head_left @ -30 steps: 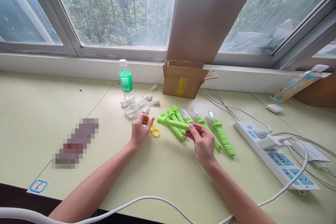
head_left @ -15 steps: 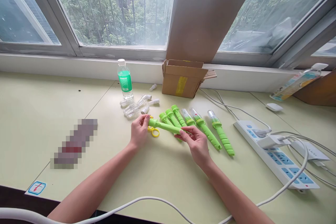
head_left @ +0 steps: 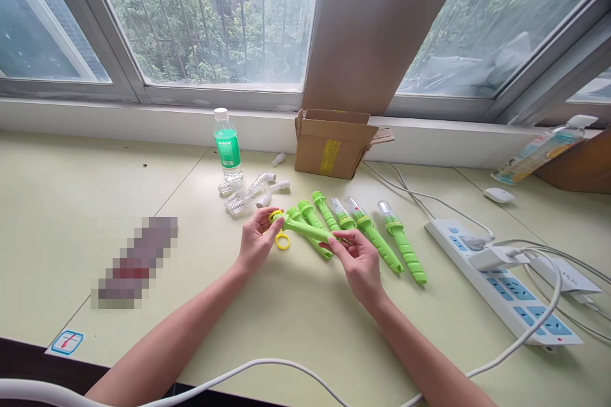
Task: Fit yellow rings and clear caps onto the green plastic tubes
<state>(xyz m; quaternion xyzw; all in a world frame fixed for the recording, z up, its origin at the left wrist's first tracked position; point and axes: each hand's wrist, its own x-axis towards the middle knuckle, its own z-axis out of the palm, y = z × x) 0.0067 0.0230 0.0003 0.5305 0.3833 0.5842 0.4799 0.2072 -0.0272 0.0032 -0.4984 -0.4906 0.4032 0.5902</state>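
My right hand (head_left: 356, 261) is closed around the plain lower end of a bright green plastic tube (head_left: 308, 229), which it holds above the table, nearly level. At the tube's threaded end, my left hand (head_left: 258, 238) pinches a thin yellow ring (head_left: 275, 212); whether the ring is fully around the threads cannot be made out. Another yellow ring (head_left: 282, 241) lies on the table just below. Behind the held tube are several more green tubes (head_left: 324, 206), partly hidden by it. To their right lie green sticks with clear caps, such as this light stick (head_left: 403, 245).
Clear plastic caps with white bases (head_left: 243, 199) lie in a pile near a green-labelled bottle (head_left: 228, 146). A cardboard box (head_left: 331, 146) stands by the window wall. On the right is a power strip (head_left: 501, 280) with plugs; a white cable (head_left: 267, 361) crosses the front.
My left hand has shifted slightly right, and a yellow ring now shows at its fingertips by the threaded end. My right hand stays nearly still on the tube.
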